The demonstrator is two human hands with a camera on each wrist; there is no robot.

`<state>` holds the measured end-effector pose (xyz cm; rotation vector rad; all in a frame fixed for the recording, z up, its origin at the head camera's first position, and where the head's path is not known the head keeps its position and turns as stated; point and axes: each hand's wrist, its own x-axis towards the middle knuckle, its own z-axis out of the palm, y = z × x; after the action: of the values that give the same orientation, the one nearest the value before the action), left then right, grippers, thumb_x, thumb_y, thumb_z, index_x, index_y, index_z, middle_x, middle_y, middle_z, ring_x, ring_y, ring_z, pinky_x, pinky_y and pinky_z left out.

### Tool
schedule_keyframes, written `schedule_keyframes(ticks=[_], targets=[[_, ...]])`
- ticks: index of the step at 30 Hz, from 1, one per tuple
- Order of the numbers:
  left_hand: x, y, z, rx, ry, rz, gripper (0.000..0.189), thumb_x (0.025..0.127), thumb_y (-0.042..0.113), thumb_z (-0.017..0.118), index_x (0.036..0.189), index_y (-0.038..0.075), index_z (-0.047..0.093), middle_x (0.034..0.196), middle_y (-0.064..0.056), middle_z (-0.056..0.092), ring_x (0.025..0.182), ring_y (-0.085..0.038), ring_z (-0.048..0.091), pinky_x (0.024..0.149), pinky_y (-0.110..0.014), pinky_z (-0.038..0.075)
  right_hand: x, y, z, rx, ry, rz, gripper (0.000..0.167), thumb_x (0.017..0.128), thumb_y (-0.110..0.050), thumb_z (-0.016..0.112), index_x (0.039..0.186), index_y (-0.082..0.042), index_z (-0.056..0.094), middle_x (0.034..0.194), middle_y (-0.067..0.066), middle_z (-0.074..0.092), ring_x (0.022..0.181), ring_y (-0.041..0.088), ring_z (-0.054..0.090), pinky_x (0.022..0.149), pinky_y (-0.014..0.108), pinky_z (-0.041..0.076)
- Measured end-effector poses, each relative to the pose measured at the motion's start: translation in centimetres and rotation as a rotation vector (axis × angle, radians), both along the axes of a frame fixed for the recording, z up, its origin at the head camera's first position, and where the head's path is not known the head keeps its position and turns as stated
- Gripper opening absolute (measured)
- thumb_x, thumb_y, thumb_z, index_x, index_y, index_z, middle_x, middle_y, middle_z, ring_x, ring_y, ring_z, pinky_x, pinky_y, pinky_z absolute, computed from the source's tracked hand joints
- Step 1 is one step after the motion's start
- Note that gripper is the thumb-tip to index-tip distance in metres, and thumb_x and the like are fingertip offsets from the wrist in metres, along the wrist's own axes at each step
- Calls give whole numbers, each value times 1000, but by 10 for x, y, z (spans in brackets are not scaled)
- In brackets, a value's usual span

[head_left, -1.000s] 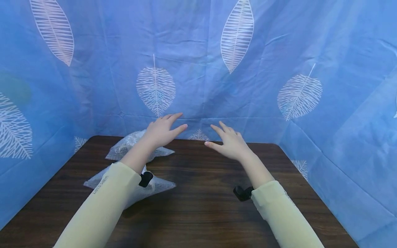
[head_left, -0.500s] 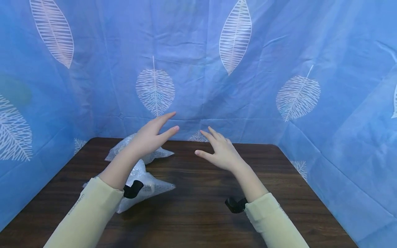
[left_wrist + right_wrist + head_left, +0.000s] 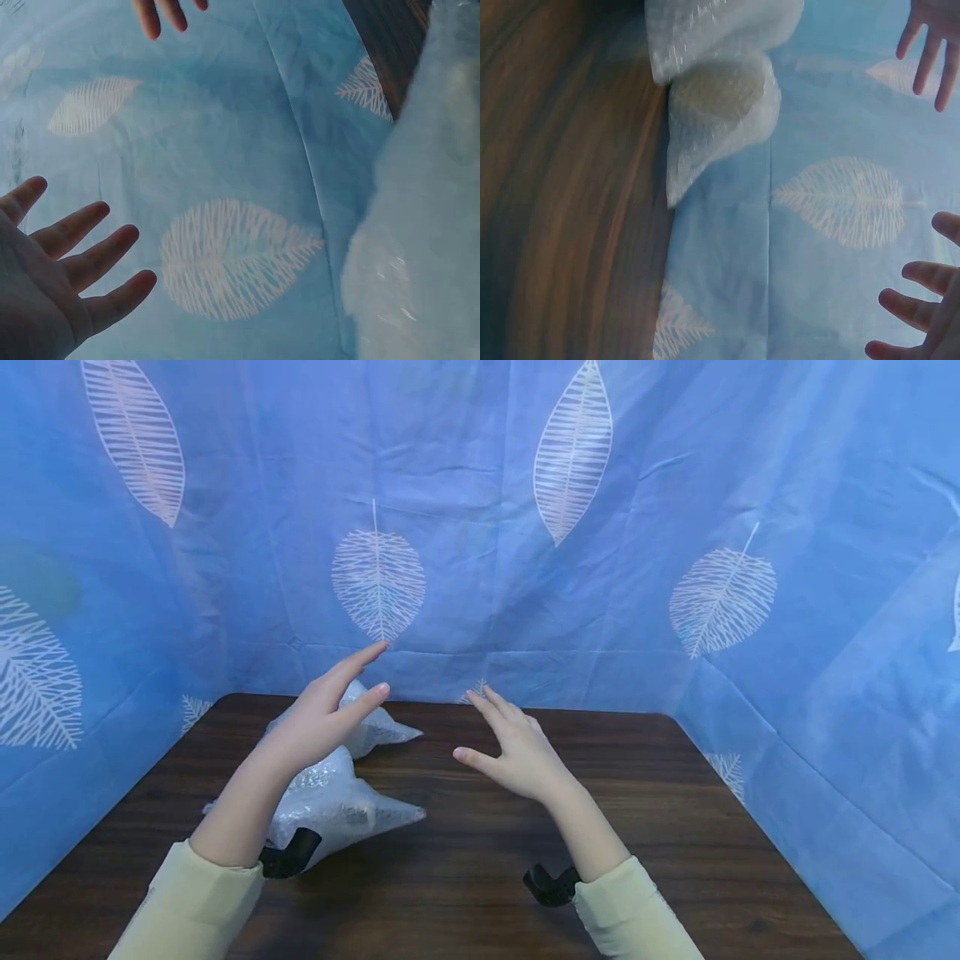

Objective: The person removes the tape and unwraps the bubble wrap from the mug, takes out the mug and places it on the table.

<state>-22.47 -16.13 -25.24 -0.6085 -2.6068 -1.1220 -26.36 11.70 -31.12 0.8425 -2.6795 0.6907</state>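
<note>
Two bubble-wrap bundles rest on the left side of the dark wooden table (image 3: 480, 877). The nearer bundle (image 3: 337, 806) shows pointed, flared ends; the farther bundle (image 3: 375, 727) lies behind it, partly covered by my left hand (image 3: 307, 727). That hand is raised in front of the bundles in the head view, fingers spread and holding nothing. To its right, my right hand (image 3: 517, 752) hovers over the table's middle with its fingers apart, also holding nothing. In the right wrist view, something tan (image 3: 716, 90) shows through the wrap of one bundle.
A blue cloth (image 3: 480, 568) printed with white leaves hangs behind the table and along both sides. The table's far edge meets this cloth. A small black camera (image 3: 288, 853) is strapped at the left wrist, and another black camera (image 3: 551, 885) at the right.
Both hands have drawn left and back toward the person, with fingers still spread. More of the nearer bundle shows now. The bundles have stayed in place.
</note>
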Motion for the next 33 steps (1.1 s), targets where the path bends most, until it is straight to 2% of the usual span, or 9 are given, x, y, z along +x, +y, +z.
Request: schedule_keyframes(ticks=[3,8,17,23,30,33], targets=[[5,-11,-7,42,-12,3,64,98,49,47,154,32,20,156,-5,22,140,-34,22,99,-70,23,3,-6,-7,-24,1,27,81,87,-69,50,153,-30,23,158,-2,16,142,28,20,107,62,16],[10,-31,-17,108,0,11,62,100,40,48,154,29,19,155,-10,26,140,-36,22,102,-68,19,7,-18,-19,-68,-28,60,79,87,-68,51,153,-34,22,157,-6,17,142,25,21,107,62,16],[16,-60,-35,125,1,29,60,101,35,48,154,25,21,152,-16,29,137,-42,25,100,-69,19,13,-36,-36,-138,-93,121,76,89,-60,56,153,-36,21,157,-7,18,142,24,20,106,62,18],[18,-78,-51,136,-51,26,57,103,34,46,153,13,26,148,-21,33,134,-44,28,98,-68,26,16,-46,-48,-183,-160,158,74,90,-59,55,152,-40,20,157,-10,17,142,23,19,104,63,22],[18,-100,-67,115,-118,48,59,102,35,46,152,13,26,148,-23,33,132,-47,31,94,-70,29,17,-58,-60,-260,-246,222,72,91,-54,58,152,-37,22,156,-9,18,141,21,23,104,58,28],[18,-107,-75,130,-158,31,59,103,33,45,153,10,25,148,-25,32,132,-49,30,93,-70,30,18,-64,-66,-279,-276,252,71,92,-51,59,152,-38,21,156,-8,20,139,21,26,104,57,30]])
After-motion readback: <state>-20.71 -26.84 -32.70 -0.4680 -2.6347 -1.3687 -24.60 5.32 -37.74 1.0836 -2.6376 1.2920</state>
